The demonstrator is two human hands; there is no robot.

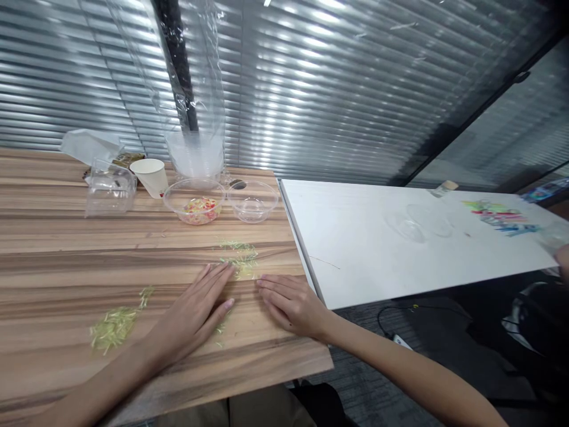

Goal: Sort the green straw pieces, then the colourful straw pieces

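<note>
currently both hands are down on the wood-grain counter (pixel 40 255), near the lower middle of the frame. the left hand (pixel 198 308) lies palm down and loose, fingers stretched out, its fingertips at the edge of a scattered heap of thin yellow-green slivers (pixel 242 261) in the centre. the right hand (pixel 293 305) rests just right of that heap, fingers together and slightly bent; i can't tell whether anything sits under its palm. a second, denser pile of yellow-green slivers (pixel 114 327) lies at the lower left, apart from the fingers (a small tuft trails off its upper right side). above the heap stand a round clear plastic bowl (pixel 173 209) with red and yellow bits (pixel 200 209) inside and, just beside it, another clear bowl (pixel 253 209). a white paper cup (pixel 151 178) tilts at the upper left.
</note>
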